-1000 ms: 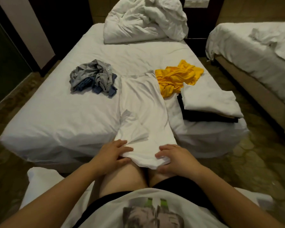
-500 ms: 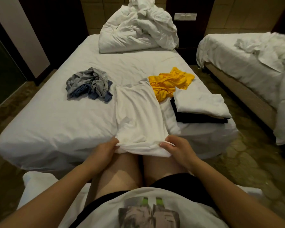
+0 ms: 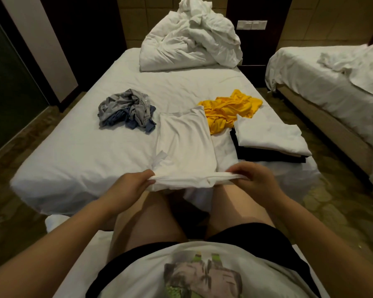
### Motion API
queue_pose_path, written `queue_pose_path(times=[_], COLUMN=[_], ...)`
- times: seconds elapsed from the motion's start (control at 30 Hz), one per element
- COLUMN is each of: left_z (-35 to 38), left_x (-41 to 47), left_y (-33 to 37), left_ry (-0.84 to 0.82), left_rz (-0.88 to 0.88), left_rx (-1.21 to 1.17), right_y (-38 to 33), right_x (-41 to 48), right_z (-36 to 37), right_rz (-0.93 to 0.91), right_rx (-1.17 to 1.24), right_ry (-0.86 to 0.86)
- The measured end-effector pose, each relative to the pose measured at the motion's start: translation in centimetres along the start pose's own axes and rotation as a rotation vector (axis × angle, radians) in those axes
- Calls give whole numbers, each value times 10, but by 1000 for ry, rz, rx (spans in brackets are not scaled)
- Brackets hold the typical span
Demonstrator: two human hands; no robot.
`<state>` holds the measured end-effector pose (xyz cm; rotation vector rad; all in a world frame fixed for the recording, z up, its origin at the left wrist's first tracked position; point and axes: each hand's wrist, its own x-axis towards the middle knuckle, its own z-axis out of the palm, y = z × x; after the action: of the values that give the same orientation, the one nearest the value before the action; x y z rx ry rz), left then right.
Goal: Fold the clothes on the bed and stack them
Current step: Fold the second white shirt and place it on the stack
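White bed [image 3: 78,160]: left hand [image 3: 129,186], right hand [image 3: 253,179] pinch white shirt [image 3: 185,145] hem.

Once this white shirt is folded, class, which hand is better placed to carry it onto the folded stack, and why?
Probably the right hand: it grips the white shirt on the side next to the folded stack; the left hand grips the far side.

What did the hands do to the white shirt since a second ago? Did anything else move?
A second ago both hands rested flat on the near hem of the white shirt. Now the left hand and the right hand pinch its two near corners and have lifted the hem, stretched between them. The grey and blue pile, the yellow top and the folded stack lie as before.
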<state>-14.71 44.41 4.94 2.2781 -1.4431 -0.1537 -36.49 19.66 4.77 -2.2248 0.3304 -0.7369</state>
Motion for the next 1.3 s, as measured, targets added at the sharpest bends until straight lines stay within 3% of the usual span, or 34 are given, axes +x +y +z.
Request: queue_pose_path(times=[0.17, 0.33, 0.57, 0.77, 1.0, 1.23, 1.3], left_z=[-4, -1, -7, -6, -22, -61, -62], left_x=[2, -3, -4, 17, 78, 183, 229], left_y=[-1, 3, 17, 12, -3, -52, -76], left_ry=[-98, -246, -398, -448, -558, -913, -862], left_rz=[-82, -112, -79, -205, -420, -416, -418], left_rx=[-65, -83, -152, -265, -572, -829, -872], right_y=[-6, -11, -8, -2, 20, 61, 82], right_x=[-11, -23, -30, -16, 38, 151, 209], right_z=[2, 3, -6, -10, 0, 13, 25], right_rz=[66, 41, 148, 216, 277, 247, 264], right_rx=[119, 94, 98, 99, 61, 71, 97], right_ry=[102, 82, -146, -51, 164, 192, 234])
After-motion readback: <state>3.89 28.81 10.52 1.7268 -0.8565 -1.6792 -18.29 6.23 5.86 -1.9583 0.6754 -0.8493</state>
